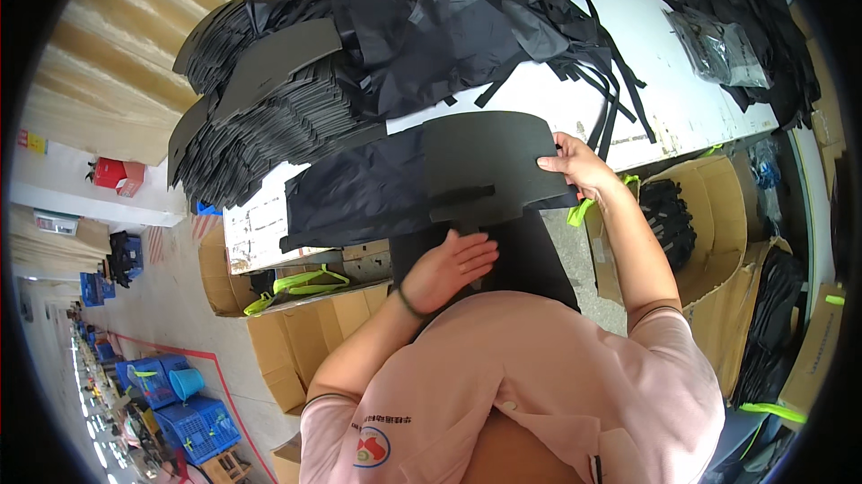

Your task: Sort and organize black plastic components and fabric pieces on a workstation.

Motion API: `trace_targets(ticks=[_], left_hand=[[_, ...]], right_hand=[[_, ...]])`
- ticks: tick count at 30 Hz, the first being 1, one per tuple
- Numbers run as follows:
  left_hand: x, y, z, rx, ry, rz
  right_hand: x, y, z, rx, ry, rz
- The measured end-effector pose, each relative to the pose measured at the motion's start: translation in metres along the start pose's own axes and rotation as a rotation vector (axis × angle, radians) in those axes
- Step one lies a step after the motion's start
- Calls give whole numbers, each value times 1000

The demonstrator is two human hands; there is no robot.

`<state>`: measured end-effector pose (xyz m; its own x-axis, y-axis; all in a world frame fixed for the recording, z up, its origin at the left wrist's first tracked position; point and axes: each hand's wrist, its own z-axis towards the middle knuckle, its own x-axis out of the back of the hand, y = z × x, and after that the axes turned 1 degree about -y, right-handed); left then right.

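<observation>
A dark grey foam board piece (pixel 485 156) with a curved top lies on a black fabric piece (pixel 359 192) at the near edge of the white table (pixel 682 98). My right hand (pixel 575 165) grips the board's right edge. My left hand (pixel 449 268) presses flat, fingers apart, on black fabric (pixel 530 255) hanging down from the table edge, just below the board's short tab.
A tall stack of dark foam boards (pixel 260 98) stands at the table's left. Heaps of black fabric with straps (pixel 467 17) cover the middle and far right. A clear plastic bag (pixel 718 48) lies at right. Cardboard boxes (pixel 709 215) stand below the table; blue crates (pixel 171 394) sit on the floor at left.
</observation>
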<state>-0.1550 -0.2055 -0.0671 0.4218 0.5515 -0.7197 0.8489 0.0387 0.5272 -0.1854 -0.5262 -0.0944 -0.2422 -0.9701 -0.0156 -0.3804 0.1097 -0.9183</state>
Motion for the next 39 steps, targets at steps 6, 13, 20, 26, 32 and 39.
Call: trace_targets(ticks=[6,13,20,26,32,39], left_hand=[[6,-15,70,-225,58,-418],[7,-21,80,-292,128,-347],[11,-22,80,-264,120,-391],[18,-25,82,-251,58,-434],[5,-17,80,-175,85,-474],[-3,3,25,419,-191,485]], right_hand=[[-19,-16,-12,29,-42,156],[-21,1,-15,166,12,37],[-23,6,-13,170,54,-102],[-18,23,-3,204,104,-213],[-17,13,-7,164,133,-184],[-10,-5,-9,168,209,-381]])
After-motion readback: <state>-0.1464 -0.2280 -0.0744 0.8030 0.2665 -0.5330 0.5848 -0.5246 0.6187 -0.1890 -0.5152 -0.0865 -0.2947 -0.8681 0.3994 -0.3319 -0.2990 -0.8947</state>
